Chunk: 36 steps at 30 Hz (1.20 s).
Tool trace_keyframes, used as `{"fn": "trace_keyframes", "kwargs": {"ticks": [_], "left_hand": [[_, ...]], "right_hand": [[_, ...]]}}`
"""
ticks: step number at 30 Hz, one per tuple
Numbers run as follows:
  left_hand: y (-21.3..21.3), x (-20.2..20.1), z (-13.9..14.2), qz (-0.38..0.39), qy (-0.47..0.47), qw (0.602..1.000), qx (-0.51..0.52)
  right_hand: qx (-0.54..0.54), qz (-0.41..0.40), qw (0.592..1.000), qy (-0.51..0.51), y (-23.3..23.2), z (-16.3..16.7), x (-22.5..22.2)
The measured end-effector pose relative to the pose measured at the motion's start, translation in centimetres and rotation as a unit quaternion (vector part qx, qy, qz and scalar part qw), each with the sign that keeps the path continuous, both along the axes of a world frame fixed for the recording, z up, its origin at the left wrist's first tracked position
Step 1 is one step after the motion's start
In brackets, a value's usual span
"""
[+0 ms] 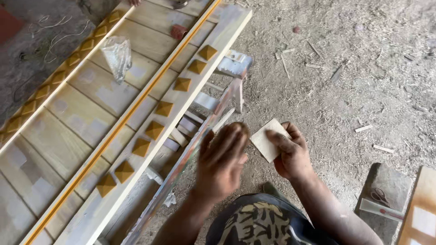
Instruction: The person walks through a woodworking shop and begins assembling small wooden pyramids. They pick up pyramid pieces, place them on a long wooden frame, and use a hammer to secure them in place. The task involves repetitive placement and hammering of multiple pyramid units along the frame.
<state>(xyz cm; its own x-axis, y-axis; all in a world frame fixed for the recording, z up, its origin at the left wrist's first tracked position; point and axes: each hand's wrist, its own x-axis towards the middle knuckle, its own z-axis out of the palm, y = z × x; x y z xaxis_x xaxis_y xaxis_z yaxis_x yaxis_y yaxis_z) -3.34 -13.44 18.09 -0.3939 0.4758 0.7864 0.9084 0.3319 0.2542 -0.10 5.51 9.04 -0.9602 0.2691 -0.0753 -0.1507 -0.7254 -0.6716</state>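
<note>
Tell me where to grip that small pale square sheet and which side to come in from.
Judging by its pose, pinch the small pale square sheet by its right edge, coming from the right, as the right hand does now with thumb over its face. It is thin and flat, so a thumb-and-finger pinch probably suits it. The blurred left hand crowds the left side.

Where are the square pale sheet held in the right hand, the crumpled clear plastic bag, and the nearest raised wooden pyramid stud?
square pale sheet (268,138), head view, middle of its face
crumpled clear plastic bag (117,55), head view, its middle
nearest wooden pyramid stud (106,185), head view, its peak
</note>
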Motion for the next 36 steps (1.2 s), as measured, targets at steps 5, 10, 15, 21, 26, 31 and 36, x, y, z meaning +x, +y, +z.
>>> {"fn": "trace_keyframes", "kwargs": {"ticks": [5, 10, 15, 21, 26, 31, 36], "left_hand": [[-3.8, 4.0, -1.0, -0.26, -0.26, 0.914, -0.172], [-9.0, 2.1, -4.8, -0.077, -0.241, 0.959, 0.125], [-12.2, 5.4, -12.5, -0.187, -0.422, 0.875, -0.147], [-30.5, 6.0, -24.7, 0.315, -0.466, 0.826, 0.022], [-39.7, 12.1, -29.0, 0.423, -0.418, 0.799, 0.086], [-39.6, 13.1, -29.3, 0.433, -0.444, 0.776, 0.113], [-38.3, 11.4, -26.4, 0.408, -0.428, 0.792, 0.151]], "right_hand": [[0.274, -0.109, 0.949, -0.114, -1.4, 0.1, -1.4], [0.114, -0.038, 0.991, -0.066, -4.4, -1.8, -0.6], [0.17, -0.07, 0.983, 0.015, -7.6, -4.4, -2.8], [0.43, -0.04, 0.901, 0.02, -12.6, -9.1, -5.1], [0.635, 0.068, 0.76, -0.121, -20.0, -13.3, -7.6], [0.58, 0.188, 0.791, -0.05, -27.4, -15.8, -16.6], [0.527, 0.271, 0.805, -0.002, -38.2, -17.4, -28.6]]}}
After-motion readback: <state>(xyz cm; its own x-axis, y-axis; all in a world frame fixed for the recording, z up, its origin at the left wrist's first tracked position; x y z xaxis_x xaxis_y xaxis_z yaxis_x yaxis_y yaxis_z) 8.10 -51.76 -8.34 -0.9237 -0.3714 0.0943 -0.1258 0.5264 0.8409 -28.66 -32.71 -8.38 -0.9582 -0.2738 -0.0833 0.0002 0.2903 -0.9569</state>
